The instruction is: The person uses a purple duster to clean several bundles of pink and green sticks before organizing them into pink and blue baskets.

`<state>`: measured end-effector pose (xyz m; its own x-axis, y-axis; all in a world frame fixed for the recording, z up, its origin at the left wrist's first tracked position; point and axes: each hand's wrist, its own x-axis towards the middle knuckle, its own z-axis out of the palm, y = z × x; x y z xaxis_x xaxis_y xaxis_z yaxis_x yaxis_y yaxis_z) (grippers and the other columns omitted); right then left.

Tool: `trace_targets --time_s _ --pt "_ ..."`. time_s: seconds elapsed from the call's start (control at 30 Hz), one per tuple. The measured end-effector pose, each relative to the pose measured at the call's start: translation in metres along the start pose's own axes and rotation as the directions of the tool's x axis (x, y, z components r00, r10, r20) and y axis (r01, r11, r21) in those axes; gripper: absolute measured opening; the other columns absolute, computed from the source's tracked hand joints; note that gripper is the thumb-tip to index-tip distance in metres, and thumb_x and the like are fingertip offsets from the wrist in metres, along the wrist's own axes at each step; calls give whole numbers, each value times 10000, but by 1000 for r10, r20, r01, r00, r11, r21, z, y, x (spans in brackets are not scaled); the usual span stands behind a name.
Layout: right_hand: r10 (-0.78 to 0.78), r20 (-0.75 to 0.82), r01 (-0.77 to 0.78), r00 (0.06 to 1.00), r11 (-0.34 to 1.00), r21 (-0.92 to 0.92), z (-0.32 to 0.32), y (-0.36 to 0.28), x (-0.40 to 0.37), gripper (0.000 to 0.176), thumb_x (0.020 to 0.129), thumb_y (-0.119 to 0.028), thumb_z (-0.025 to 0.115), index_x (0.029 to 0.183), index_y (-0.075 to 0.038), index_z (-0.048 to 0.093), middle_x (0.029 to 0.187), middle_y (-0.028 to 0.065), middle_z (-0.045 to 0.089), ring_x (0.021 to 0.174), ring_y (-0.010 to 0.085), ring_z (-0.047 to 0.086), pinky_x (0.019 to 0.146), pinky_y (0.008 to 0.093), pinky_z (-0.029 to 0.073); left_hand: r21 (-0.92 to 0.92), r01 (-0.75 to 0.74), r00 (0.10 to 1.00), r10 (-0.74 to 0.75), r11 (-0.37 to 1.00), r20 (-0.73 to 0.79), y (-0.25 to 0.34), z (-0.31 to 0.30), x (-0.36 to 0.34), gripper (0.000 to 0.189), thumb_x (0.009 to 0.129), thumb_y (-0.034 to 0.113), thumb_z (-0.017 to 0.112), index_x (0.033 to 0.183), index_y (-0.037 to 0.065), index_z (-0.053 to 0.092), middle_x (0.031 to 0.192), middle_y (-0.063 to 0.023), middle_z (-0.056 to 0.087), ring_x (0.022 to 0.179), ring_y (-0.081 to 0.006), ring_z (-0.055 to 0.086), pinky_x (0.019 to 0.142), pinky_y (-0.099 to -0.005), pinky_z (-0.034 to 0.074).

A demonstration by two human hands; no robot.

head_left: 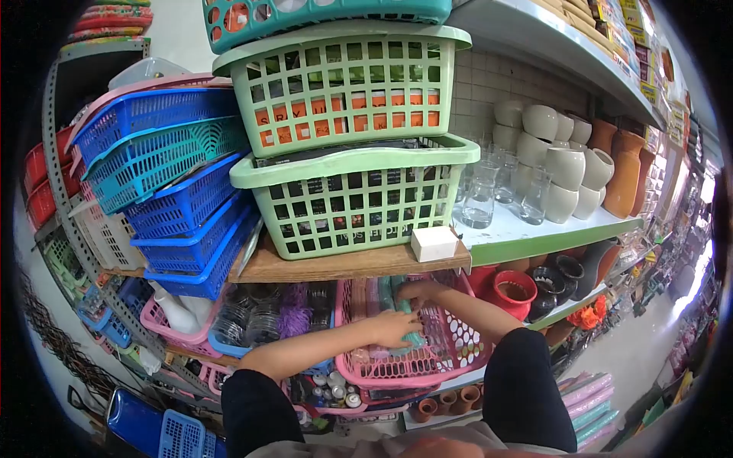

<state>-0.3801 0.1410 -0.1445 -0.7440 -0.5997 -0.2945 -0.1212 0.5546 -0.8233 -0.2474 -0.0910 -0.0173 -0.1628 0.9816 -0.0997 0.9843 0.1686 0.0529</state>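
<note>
1. My left hand (395, 329) and right hand (421, 291) are at the teal rolls (415, 340), lower centre of the frame; whether they pinch, I cannot tell
2. The rolls look light, soft, slippery; best held around the middle
3. Rolls too covered to count; one pink basket (397, 375) around them, two pale-green baskets (366, 166) upper centre

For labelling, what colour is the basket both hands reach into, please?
Pink basket, best in the head view.
</note>
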Motion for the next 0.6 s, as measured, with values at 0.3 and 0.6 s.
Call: trace_targets --time_s 0.3,0.6 --pt "249 -305 -243 919 968 59 28 -80 -46 399 768 -221 608 1094 -11 515 940 90 560 752 186 525 646 348 460 19 -13 958 7 1000 287 10 -10 4 567 799 402 547 1274 112 440 1282 -120 439 1138 -284 478 867 -455 412" --pt "-368 -422 74 828 819 -570 104 -265 -289 553 896 -222 497 1361 -22 274 1095 193 505 1017 296 515 879 344 390 -81 -130 943 97 988 -319 143 -95 -121 477 829 339 558 1214 69 476 1169 -107 528 1043 -265 521 885 -393 380"
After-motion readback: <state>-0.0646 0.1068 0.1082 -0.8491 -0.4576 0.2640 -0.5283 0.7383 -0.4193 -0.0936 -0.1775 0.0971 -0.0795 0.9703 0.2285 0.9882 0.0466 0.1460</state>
